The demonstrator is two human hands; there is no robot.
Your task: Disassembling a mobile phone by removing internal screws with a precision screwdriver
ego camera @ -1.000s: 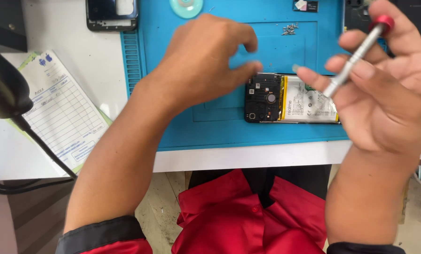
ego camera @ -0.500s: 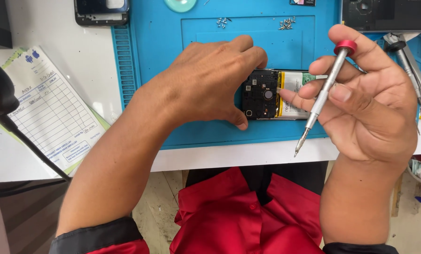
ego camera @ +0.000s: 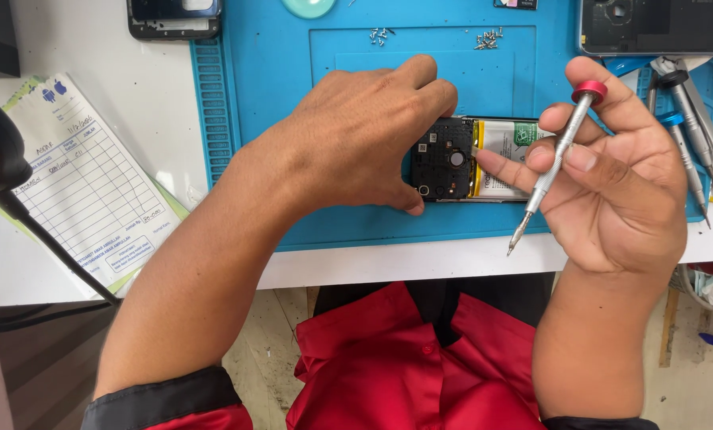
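Centrally, an opened phone (ego camera: 468, 159) lies flat on the blue work mat (ego camera: 277, 95), close to the mat's near edge, which itself runs along the near edge of the white table (ego camera: 133, 103). Its long axis runs left to right, parallel to that edge: the dark circuit-board end points left, the white battery end points right. The left hand (ego camera: 356, 135) rests palm down over the board end, fingertips on the far side and thumb on the near side, so its grip is clamped on the phone. The right hand (ego camera: 611, 175) hovers above the battery end, its forefinger tip touching the battery; thumb and fingers are pinched on a slim silver screwdriver (ego camera: 551, 163) with a red cap. The screwdriver is tilted, cap up toward the far right, tip down toward the near left, ending over the near edge of the table, clear of the phone. Two small clusters of loose screws (ego camera: 488, 37) lie near the mat's far edge. More drivers (ego camera: 687, 119) lie at the right edge, a lined paper form (ego camera: 85, 175) toward the left edge, and a second device (ego camera: 173, 16) at the far left of the mat.
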